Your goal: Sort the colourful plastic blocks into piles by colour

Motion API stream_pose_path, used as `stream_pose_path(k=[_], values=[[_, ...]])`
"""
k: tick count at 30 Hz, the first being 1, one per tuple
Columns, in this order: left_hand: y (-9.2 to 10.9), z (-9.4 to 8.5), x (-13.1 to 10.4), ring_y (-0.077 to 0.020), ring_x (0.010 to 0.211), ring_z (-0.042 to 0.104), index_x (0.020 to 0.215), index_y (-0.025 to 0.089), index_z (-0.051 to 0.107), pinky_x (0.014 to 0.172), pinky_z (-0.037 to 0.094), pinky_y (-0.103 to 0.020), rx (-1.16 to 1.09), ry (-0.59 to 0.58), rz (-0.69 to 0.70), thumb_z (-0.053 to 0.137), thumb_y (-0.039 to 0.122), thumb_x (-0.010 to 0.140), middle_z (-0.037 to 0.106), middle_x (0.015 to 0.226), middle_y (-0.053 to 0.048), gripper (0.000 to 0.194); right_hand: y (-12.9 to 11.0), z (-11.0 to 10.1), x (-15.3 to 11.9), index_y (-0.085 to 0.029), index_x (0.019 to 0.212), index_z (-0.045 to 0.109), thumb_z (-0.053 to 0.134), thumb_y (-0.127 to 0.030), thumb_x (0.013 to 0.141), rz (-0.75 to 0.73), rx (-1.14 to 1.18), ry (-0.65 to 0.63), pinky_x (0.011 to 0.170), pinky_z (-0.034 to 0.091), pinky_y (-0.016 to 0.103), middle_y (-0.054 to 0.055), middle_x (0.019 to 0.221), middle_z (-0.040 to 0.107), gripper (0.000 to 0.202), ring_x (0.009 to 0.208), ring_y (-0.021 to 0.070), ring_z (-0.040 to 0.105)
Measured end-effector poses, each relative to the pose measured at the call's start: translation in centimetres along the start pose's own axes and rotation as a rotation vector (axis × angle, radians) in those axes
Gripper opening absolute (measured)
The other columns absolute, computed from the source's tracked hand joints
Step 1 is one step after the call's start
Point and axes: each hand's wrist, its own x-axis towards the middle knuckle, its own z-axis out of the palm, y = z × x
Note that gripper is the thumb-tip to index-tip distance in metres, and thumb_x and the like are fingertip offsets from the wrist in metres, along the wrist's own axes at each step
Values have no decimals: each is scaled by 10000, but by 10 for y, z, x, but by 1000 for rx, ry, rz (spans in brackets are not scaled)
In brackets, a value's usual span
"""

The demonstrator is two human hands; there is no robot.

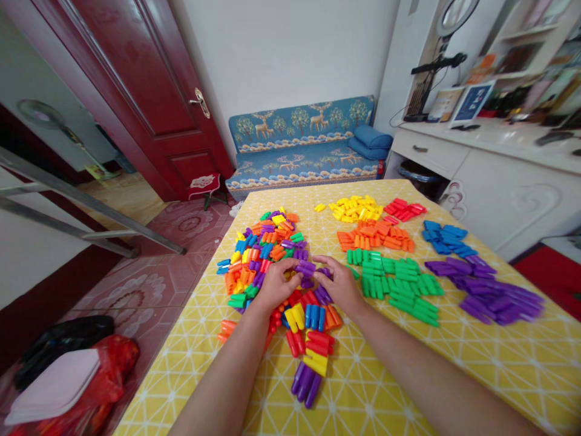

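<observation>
Over a heap of mixed coloured plastic tube pieces (267,236), my left hand (278,283) pinches a purple tube piece (305,267) between thumb and fingers. My right hand (338,281) is at the right side of that piece, its fingers bent around purple plastic; exactly what it grips is partly hidden. Red, yellow, blue and orange pieces lie just below the hands. A purple piece (306,384) made of joined tubes sits at the near end of the heap. Close to my right hand is a group of green pieces (394,281).
Sorted by colour on the right of the yellow tablecloth (372,375) are yellow (356,209), orange (376,236), red (403,209), blue (447,238) and purple pieces (492,290). A blue sofa (299,145) stands behind the table. White drawers (490,181) are at right.
</observation>
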Motion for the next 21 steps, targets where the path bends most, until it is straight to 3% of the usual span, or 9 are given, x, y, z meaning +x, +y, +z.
stream_pose_path(k=[6,14,21], values=[[1,0,1,-187,833,651,924,134,696,782,502,-288,30,8,0,576,106,743,714,887,-57,219,-3,-3,2,-194,1006,668,585,-127,753,-139,-106,-2,873,476,341,50,1015,671,274,955,188,614],[-1,0,0,-188,835,651,929,136,698,788,502,-291,47,13,0,577,101,736,713,891,-59,231,0,-1,1,-213,1041,627,483,-3,656,-182,-60,-43,891,485,342,34,1049,645,462,978,182,607],[-2,1,0,-182,824,652,932,143,700,769,503,-284,35,-7,19,581,102,746,716,898,-61,225,-13,-6,0,-239,1160,602,485,-87,843,-330,-40,120,1037,415,394,70,1235,577,370,1199,199,514]])
